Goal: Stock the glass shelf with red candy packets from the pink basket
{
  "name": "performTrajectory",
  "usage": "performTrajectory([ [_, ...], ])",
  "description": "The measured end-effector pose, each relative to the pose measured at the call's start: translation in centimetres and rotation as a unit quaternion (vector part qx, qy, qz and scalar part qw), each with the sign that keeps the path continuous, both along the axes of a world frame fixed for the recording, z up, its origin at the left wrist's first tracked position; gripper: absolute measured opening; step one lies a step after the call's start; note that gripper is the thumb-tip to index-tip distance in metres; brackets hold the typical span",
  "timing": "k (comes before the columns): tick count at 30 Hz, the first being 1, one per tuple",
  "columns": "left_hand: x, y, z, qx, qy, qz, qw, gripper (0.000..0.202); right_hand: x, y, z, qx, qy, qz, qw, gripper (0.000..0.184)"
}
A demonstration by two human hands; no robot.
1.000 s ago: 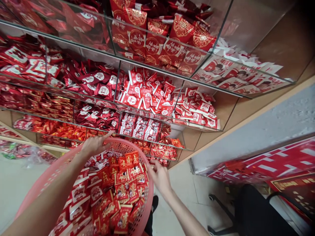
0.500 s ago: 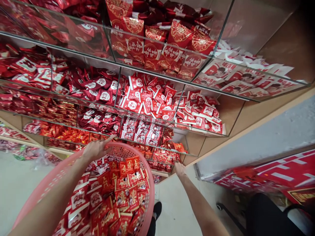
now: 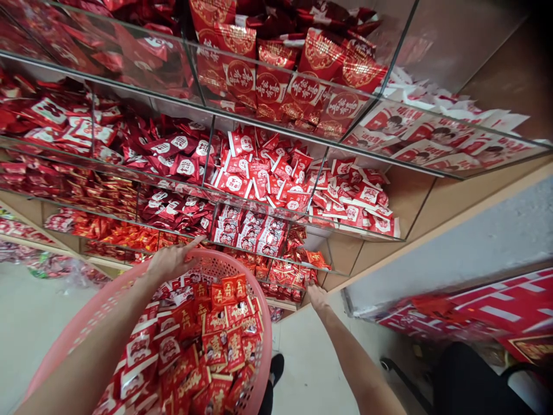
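Observation:
A large pink plastic basket [image 3: 262, 377] with a perforated wall stands in front of the shelves. It is piled with small red candy packets [image 3: 185, 360]. My left hand [image 3: 169, 262] is closed over its far rim, thumb on the inner side and index finger stretched toward the shelf. My right hand [image 3: 317, 297] is at the lower right corner of the shelving, close to a bin of red-and-gold packets [image 3: 287, 274]. Its fingers are foreshortened and partly hidden, and nothing is visible in it.
Glass-fronted shelf bins hold red packets [image 3: 259, 167], maroon packets [image 3: 179, 153] and larger red-gold bags [image 3: 276, 80]. A wooden edge [image 3: 389, 248] runs along the right. Lower right are red-and-white printed boxes [image 3: 496, 305] and a black chair [image 3: 466, 374]. A foot [image 3: 277, 366] shows on the pale floor.
The view has shifted slightly, so the shelves sit a little farther right. Both hands and the basket keep nearly the same positions.

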State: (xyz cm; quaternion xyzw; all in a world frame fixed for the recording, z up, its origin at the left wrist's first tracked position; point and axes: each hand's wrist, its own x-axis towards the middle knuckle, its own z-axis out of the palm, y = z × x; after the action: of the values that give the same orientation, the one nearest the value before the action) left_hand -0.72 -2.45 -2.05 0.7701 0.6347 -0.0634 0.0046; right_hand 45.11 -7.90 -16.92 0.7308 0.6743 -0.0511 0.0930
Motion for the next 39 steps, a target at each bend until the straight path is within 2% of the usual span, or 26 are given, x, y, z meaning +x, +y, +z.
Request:
performTrajectory([
  [6, 0.0, 0.0, -0.1, -0.009, 0.009, 0.011, 1.000, 0.073, 0.1, 0.0, 0.0, 0.018, 0.078, -0.042, 0.996, 0.034],
  [11, -0.1, 0.2, -0.4, -0.006, 0.015, 0.000, 1.000, 0.071, 0.5, -0.9, 1.2, 0.070, 0.182, -0.080, 0.978, 0.027],
  [15, -0.2, 0.2, -0.3, 0.000, 0.012, -0.015, 1.000, 0.072, -0.5, -3.0, 2.8, 0.129, 0.311, -0.098, 0.936, 0.017],
  [20, -0.4, 0.3, -0.6, -0.003, 0.001, -0.016, 1.000, 0.073, -4.5, -6.6, 5.2, 0.174, 0.467, -0.131, 0.857, 0.025],
  [22, -0.5, 0.4, -0.7, -0.004, -0.002, -0.016, 1.000, 0.072, -6.6, -8.0, 6.6, 0.178, 0.558, -0.156, 0.795, 0.025],
  [26, -0.4, 0.2, -0.7, -0.003, 0.004, -0.015, 1.000, 0.072, -10.5, -10.1, 9.4, 0.149, 0.771, -0.221, 0.578, 0.026],
  [28, -0.3, 0.1, -0.5, -0.006, 0.007, -0.012, 1.000, 0.073, -12.1, -10.9, 10.5, 0.129, 0.812, -0.233, 0.520, 0.027],
  [30, -0.2, 0.0, -0.4, -0.009, 0.009, -0.010, 1.000, 0.074, -13.5, -11.6, 11.2, 0.112, 0.829, -0.245, 0.490, 0.027],
  [32, -0.1, 0.0, -0.2, -0.010, 0.010, -0.009, 1.000, 0.074, -14.7, -12.2, 11.5, 0.091, 0.828, -0.251, 0.493, 0.025],
  [36, -0.1, 0.0, -0.2, -0.010, 0.012, -0.014, 1.000, 0.074, -16.9, -13.0, 11.2, 0.050, 0.796, -0.235, 0.556, 0.019],
  [39, 0.0, -0.1, -0.2, -0.006, 0.015, -0.017, 1.000, 0.073, -18.2, -13.1, 11.1, 0.027, 0.772, -0.225, 0.593, 0.015],
])
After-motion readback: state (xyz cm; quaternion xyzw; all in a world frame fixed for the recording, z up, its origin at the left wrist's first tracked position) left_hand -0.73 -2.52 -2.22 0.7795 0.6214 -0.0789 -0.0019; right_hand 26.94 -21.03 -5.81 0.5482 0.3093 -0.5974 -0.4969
